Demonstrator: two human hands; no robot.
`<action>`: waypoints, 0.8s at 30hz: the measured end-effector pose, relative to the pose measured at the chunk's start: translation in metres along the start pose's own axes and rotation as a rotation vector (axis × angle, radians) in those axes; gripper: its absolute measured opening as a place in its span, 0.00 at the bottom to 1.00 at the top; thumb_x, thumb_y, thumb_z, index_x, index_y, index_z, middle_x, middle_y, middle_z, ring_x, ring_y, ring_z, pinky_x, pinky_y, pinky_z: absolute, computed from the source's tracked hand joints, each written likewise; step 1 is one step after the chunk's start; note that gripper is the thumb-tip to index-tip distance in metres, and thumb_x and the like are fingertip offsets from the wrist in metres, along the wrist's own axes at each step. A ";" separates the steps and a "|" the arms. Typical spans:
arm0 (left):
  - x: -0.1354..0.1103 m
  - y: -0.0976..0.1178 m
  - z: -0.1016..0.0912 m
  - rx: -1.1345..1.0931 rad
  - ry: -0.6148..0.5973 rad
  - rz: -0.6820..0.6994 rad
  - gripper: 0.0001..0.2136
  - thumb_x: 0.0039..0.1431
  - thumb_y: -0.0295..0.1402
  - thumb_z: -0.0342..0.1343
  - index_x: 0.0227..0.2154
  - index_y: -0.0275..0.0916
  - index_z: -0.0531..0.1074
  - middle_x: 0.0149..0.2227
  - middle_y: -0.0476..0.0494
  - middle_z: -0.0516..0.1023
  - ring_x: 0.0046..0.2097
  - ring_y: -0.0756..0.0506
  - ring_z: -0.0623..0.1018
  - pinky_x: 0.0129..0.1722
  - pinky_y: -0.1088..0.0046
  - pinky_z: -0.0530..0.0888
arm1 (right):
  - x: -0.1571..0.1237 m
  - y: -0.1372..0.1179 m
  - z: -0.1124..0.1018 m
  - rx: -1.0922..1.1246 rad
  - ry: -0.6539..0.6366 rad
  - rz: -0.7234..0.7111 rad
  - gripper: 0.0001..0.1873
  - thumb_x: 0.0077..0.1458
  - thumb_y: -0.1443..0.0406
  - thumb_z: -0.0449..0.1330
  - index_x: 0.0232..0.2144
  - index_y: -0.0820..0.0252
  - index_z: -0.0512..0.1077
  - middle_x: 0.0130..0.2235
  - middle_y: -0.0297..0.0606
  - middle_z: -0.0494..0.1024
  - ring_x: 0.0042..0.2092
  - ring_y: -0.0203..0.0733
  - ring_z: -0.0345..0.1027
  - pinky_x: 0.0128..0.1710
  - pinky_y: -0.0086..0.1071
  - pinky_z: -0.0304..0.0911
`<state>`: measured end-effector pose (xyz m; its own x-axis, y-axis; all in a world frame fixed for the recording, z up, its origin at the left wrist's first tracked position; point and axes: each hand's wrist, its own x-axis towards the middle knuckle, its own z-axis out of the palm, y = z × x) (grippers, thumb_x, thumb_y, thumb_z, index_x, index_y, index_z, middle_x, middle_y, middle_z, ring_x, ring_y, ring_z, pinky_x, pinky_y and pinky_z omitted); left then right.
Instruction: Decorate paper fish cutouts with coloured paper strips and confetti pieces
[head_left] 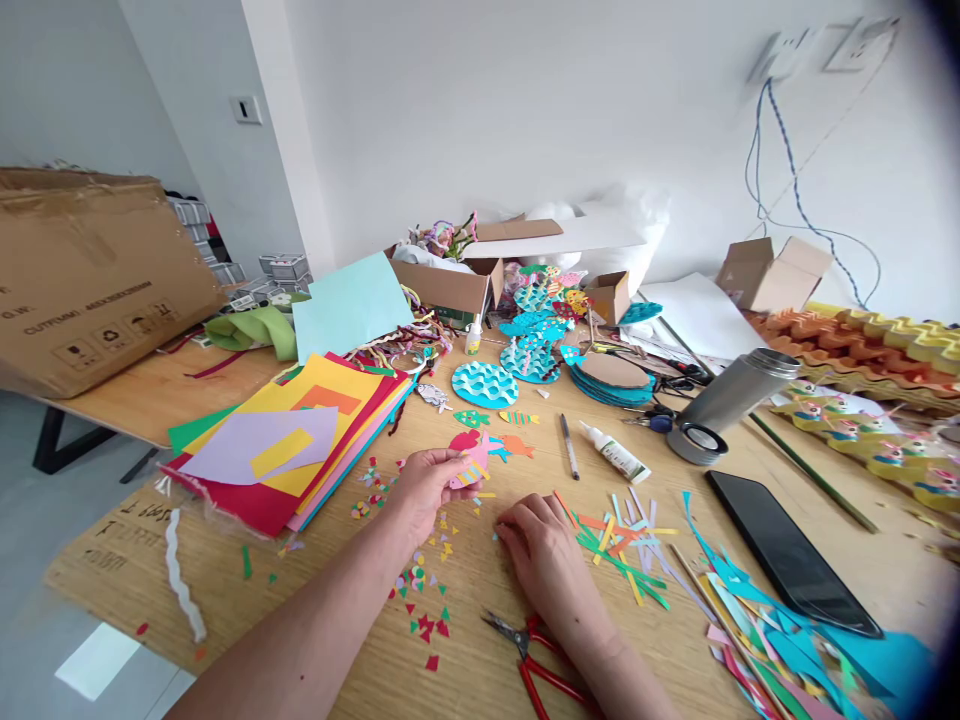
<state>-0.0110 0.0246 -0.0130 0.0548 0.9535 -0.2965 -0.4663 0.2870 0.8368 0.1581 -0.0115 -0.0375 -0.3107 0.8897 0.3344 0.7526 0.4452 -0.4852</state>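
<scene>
While the left hand (pixel 426 490) pinches 1 pink paper fish (pixel 475 462) inward of the front edge of the table (pixel 315 620), the right hand (pixel 546 548) sits nearby, fingers curled; whether it grips anything cannot be determined. Red-handled scissors (pixel 534 672) lie nearer that edge.

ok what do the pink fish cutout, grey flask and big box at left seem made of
Pink fish cutout: probably thin matte card, flat and crisp-edged. Grey flask: likely metal, satin-finished, from its soft sheen. Big box: apparently dull cardboard, brown with printed markings.
</scene>
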 end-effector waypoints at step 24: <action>-0.014 0.003 0.006 -0.180 -0.380 -0.218 0.05 0.46 0.27 0.64 0.28 0.33 0.76 0.38 0.35 0.80 0.39 0.40 0.80 0.42 0.63 0.74 | 0.008 0.003 -0.015 0.914 0.141 0.392 0.19 0.44 0.51 0.65 0.30 0.60 0.75 0.31 0.41 0.80 0.34 0.44 0.72 0.36 0.35 0.67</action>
<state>-0.0079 0.0126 -0.0035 0.4720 0.8486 -0.2388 -0.5515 0.4956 0.6710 0.1666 -0.0043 -0.0241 -0.0204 0.9965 0.0815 0.0346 0.0822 -0.9960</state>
